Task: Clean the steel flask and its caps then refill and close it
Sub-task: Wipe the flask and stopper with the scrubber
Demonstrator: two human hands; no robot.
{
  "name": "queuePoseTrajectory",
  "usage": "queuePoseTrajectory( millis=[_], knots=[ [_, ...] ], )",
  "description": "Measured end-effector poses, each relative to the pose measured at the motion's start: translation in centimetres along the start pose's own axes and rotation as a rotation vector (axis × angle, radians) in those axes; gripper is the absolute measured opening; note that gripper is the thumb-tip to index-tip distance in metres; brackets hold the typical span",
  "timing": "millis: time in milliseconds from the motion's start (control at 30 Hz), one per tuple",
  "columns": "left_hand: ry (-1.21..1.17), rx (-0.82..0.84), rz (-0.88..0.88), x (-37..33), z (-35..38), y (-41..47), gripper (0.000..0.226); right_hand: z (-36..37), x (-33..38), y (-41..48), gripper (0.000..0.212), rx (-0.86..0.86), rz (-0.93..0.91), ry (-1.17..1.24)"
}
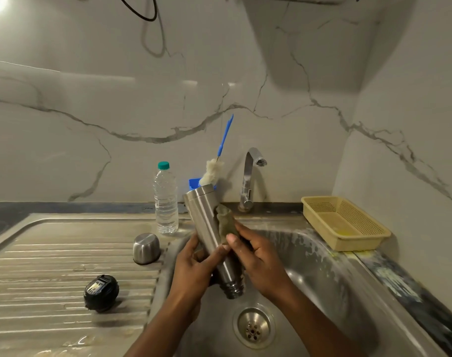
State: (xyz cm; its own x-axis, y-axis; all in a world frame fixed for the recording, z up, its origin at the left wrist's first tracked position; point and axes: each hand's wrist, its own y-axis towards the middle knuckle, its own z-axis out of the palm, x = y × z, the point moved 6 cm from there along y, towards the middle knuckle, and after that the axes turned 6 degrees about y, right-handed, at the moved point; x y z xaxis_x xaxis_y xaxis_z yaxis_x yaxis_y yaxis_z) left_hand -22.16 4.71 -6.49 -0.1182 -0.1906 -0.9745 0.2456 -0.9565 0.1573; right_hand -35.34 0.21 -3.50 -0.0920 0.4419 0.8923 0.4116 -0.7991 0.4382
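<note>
Over the steel sink, the smooth cylindrical steel flask tilted, threaded mouth down. The left hand gripped its body; the right hand pressed a limp greenish scrub pad against it.

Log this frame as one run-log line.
phase: scrubbing | left hand: holds steel flask, mouth down over sink | right hand: scrub pad on flask | caps: on drainboard

Home kitchen. Steel sink with ribbed drainboard and tap is sitting against marble-look wall tiles; a plastic basket is resting beside the basin.
</note>
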Motion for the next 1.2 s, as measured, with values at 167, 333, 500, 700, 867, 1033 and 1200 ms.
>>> queuePoseTrajectory(
  millis=[167, 333, 500, 700, 867, 1033, 1200],
  knots=[
    [0.056, 0.055, 0.005, -0.4, 0.7, -0.4, 0.044, -1.4, -0.6, -0.1, 0.027, -0.118, 0.123, 0.140],
    [0.058, 0.086, -0.008, -0.6, 1.0, -0.3, 0.041, -0.8, 0.7, 0.2, 0.031, -0.095, 0.037, 0.113],
    [-0.010, -0.029, 0.021, -1.1, 0.1, -0.1, 0.032, -0.6, 0.4, 0.2, 0.035, -0.017, 0.040, 0.148],
    [-0.091, -0.218, 0.046, -1.6, -2.9, 0.8, 0.032, -1.3, -1.7, -0.6, 0.024, 0.095, 0.146, 0.066],
    [-0.138, -0.255, 0.017, -1.1, -3.2, 0.9, 0.032, 0.0, -1.2, -0.8, 0.033, 0.091, 0.025, -0.110],
    [-0.151, -0.262, 0.019, -0.8, -3.0, 1.0, 0.041, 1.1, -0.8, -0.7, 0.051, 0.115, -0.032, -0.135],
    [-0.183, -0.291, 0.034, -1.1, -3.4, 1.0, 0.025, -0.3, -1.5, -0.6, 0.023, 0.067, 0.096, -0.124]
  ],
)
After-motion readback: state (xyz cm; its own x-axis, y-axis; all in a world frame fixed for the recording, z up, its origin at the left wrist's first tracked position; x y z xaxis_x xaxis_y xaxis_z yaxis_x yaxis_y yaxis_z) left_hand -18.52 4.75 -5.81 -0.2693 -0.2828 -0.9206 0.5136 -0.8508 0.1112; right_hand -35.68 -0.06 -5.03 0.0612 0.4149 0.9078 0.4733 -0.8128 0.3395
